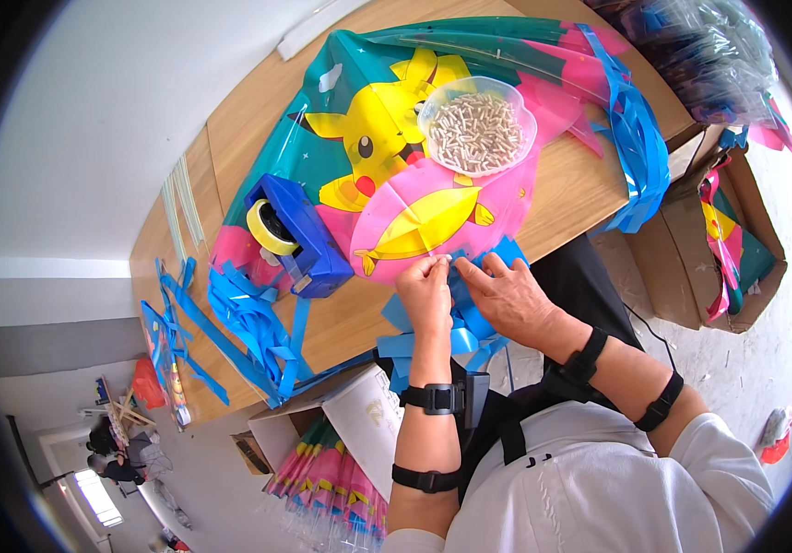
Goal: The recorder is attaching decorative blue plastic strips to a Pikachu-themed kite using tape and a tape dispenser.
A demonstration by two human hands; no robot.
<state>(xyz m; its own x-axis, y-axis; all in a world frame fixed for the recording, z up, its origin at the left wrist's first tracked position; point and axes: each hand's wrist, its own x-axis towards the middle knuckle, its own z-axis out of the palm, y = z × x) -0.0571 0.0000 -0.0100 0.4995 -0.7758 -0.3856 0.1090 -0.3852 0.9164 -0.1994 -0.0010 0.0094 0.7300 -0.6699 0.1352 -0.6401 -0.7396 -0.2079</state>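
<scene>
On our wooden table [576, 198] we see a teal, pink and yellow printed sheet [382, 138], loose blue strips [253, 309] and some thin pale rods [193, 207].

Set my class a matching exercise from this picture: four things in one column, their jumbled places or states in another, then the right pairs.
1. Tape dispenser
2. Clear bowl
3. Cardboard box at right
4. Left hand

A. Pinching, by the pink edge of the spread-out sheet
B. Filled with small pale pieces
C. Blue, with a yellow roll
D. Beside the table, printed material inside

Pairs: 1-C; 2-B; 3-D; 4-A
</scene>
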